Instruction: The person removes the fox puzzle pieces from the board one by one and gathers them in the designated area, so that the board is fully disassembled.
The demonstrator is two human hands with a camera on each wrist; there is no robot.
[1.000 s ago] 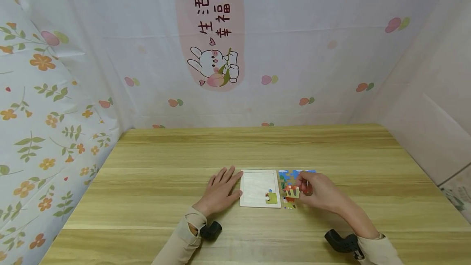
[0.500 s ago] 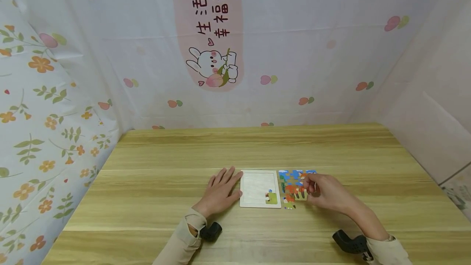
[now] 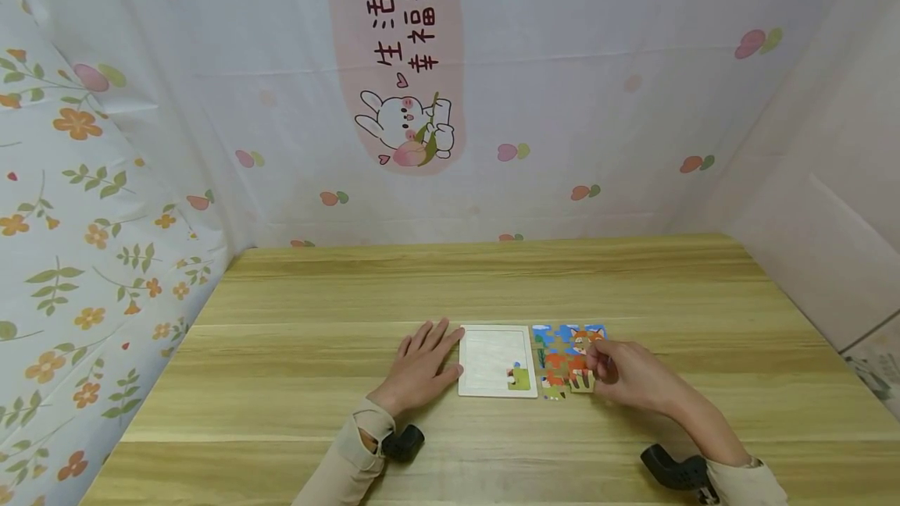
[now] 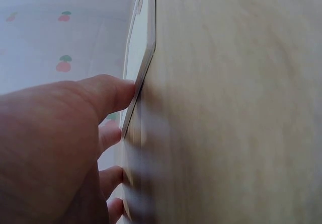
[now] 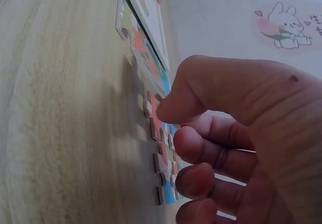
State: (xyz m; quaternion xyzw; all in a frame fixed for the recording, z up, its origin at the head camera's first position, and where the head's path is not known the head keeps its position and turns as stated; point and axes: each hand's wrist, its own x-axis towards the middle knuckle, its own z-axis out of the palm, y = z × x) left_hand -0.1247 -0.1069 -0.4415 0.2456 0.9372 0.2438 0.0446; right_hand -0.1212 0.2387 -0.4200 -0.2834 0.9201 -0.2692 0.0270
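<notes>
In the head view, a shallow white puzzle tray [image 3: 483, 354] lies flat on the wooden table. One greenish puzzle piece [image 3: 520, 379] sits in its lower right corner. My left hand [image 3: 422, 365] rests with straight, spread fingers on the table, thumb and index fingertip against the tray's left edge; the left wrist view shows the thumb [image 4: 118, 94] touching that edge. With thumb and fingertips my right hand [image 3: 636, 377] pinches a cream puzzle piece with dark stripes [image 3: 581, 383], low over the lower right of the loose fox-picture pieces [image 3: 555, 361]. The right fingertips partly hide those pieces.
The loose pieces lie grouped close along the tray's right side, blue ones [image 3: 547, 330] at the top. A patterned cloth [image 3: 562, 115] hangs behind the table [image 3: 337, 279]. Another floral cloth [image 3: 91, 256] hangs at the left.
My right hand has moved right and slightly toward me with the striped piece, uncovering the fox's face among the loose pieces. My left hand and the tray have stayed put.
</notes>
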